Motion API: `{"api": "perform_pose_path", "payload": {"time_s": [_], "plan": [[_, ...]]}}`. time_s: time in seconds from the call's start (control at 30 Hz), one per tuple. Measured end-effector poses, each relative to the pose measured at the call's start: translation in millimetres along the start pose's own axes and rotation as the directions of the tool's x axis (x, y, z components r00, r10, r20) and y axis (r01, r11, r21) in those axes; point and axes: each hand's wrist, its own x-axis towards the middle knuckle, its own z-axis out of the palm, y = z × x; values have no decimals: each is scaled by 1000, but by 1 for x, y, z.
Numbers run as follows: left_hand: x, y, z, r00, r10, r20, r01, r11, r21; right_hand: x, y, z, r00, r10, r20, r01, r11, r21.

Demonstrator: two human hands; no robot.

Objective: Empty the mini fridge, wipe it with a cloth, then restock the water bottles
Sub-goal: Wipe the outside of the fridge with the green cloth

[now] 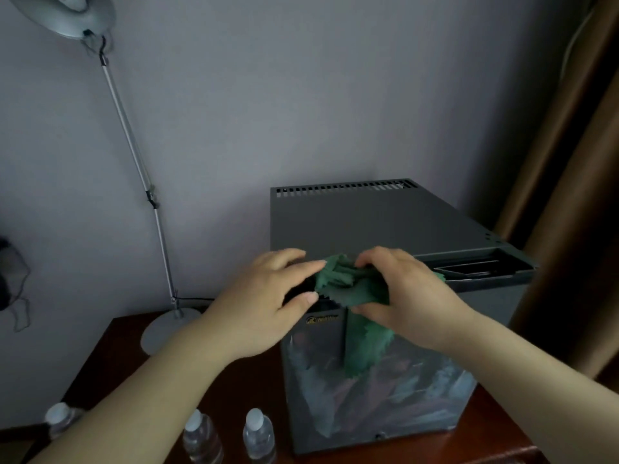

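The grey wall (335,95) fills the upper view. A brown curtain (569,195) hangs down the right edge, close beside the fridge. Below lies the dark reddish wooden surface (134,363).

The mini fridge (368,222) stands upright on the right part of that surface. Its long axis is vertical, its glossy front faces the camera, and the row of vent slots along its top lies at the far edge, toward the wall. At the top right front corner a shallow recessed strip shows; whether the door is ajar cannot be told.

A silver desk lamp (134,155) stands left of the fridge. Its round base sits on the surface's far left corner, and its thin pole leans up and left to the shade at the top left.

Both hands meet over the fridge's front top edge. The left hand (268,303) pinches one end of the green cloth (348,283) between thumb and curled fingers. The right hand (402,296) has its fingers curled over the other end, with the thumb beneath. The cloth is bunched between them, and a loose tail hangs straight down over the fridge front.

Three water bottles (201,437) stand upright, white caps up, on the near surface left of the fridge. The left forearm crosses in front of the leftmost one.
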Motion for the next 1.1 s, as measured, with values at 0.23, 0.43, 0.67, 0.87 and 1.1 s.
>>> {"api": "perform_pose_path", "payload": {"time_s": [0.23,0.43,0.67,0.87,1.1], "plan": [[23,12,16,988,150,29,-153,977,146,-18,25,-13,996,-3,86,11,996,-92],[31,19,24,990,140,-3,-139,987,82,-27,44,-26,998,-40,-46,37,997,-74],[35,51,29,988,153,-31,-148,980,136,-37,50,-55,974,225,-37,-197,909,367],[43,125,38,942,114,-315,-159,980,-120,-48,65,-101,901,409,142,-293,337,895],[70,211,84,999,-39,6,37,892,-450,-79,109,-131,887,376,269,-346,154,925]]}}
